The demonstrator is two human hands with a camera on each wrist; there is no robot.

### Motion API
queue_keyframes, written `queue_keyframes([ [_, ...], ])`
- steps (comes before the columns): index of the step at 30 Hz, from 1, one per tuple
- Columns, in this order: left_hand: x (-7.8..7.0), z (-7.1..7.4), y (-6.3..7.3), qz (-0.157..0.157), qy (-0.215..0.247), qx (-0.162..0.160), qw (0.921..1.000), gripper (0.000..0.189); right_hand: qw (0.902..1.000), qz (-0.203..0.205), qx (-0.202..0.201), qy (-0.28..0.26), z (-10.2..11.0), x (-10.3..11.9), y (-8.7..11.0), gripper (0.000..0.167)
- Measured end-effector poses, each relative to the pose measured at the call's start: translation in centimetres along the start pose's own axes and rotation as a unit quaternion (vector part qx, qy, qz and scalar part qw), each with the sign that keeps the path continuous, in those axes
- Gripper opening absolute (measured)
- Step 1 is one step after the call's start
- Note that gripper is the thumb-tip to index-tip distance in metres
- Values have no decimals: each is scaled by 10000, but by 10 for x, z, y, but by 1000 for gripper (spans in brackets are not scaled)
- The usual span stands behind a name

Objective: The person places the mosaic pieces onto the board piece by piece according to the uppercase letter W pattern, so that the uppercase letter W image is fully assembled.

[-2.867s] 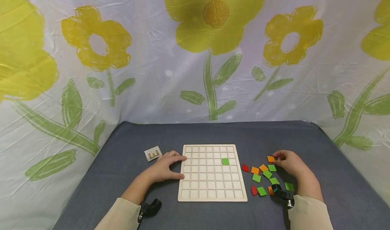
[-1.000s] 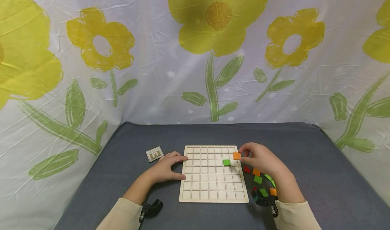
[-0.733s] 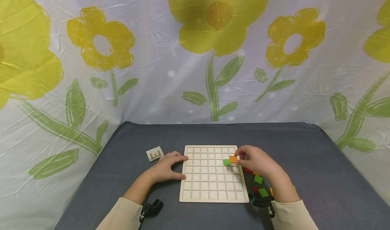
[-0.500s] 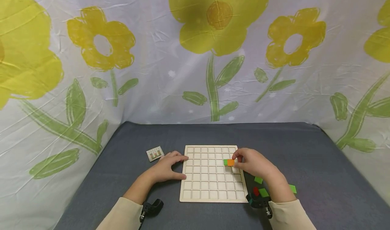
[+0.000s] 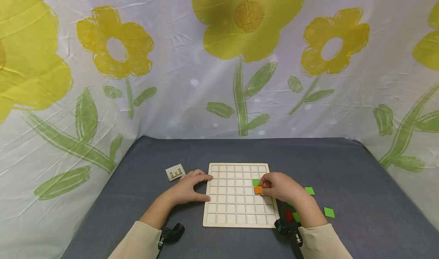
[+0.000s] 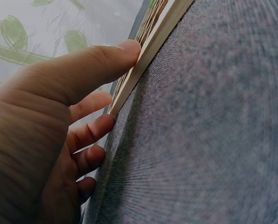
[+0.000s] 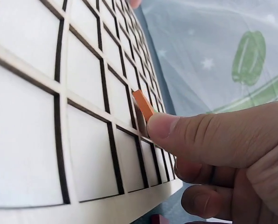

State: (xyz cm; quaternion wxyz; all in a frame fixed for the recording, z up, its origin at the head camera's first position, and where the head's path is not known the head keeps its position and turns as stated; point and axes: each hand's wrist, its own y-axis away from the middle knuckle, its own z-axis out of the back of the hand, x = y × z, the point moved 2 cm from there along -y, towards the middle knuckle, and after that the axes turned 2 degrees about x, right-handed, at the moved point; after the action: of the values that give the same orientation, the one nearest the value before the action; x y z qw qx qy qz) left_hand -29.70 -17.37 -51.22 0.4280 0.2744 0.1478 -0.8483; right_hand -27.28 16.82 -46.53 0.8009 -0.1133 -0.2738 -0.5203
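Note:
A pale wooden grid board (image 5: pixel 233 221) lies on the dark cloth, and one green square tile (image 5: pixel 255 182) sits in a cell toward its upper right. Between thumb and fingers my right hand (image 5: pixel 282 188) pinches an orange square tile (image 5: pixel 258 190), just on the near side of the green one. The right wrist view shows this orange tile (image 7: pixel 143 103) tilted over a cell, one edge near the grid ribs. My left hand (image 5: pixel 186 188) rests at the board's left edge, thumb and fingertips touching the rim; its thumb (image 6: pixel 97 65) lies against the wooden side.
A small printed pattern card (image 5: pixel 175 172) lies beyond the left hand. Right of the board are loose green tiles (image 5: pixel 329 212) and a red piece (image 5: pixel 289 215), some partly hidden by the right arm. A flowered cloth backdrop (image 5: pixel 178 99) rises behind the table.
The right hand took the orange tile from the loose pieces at the right and carried it left over the board, then nearer, below the green tile. The left hand stays at the rim.

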Motion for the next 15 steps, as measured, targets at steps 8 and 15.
queue_keyframes([
  [8, -1, 0, 0, -36, -28, -17, 10000, 74, 9999, -109, -2, 66, -2, 2, 0, 11],
  [15, -1, 1, -1, 6, -20, 3, 10000, 74, 10000, -72, 22, 50, -3, 4, 0, 13],
])
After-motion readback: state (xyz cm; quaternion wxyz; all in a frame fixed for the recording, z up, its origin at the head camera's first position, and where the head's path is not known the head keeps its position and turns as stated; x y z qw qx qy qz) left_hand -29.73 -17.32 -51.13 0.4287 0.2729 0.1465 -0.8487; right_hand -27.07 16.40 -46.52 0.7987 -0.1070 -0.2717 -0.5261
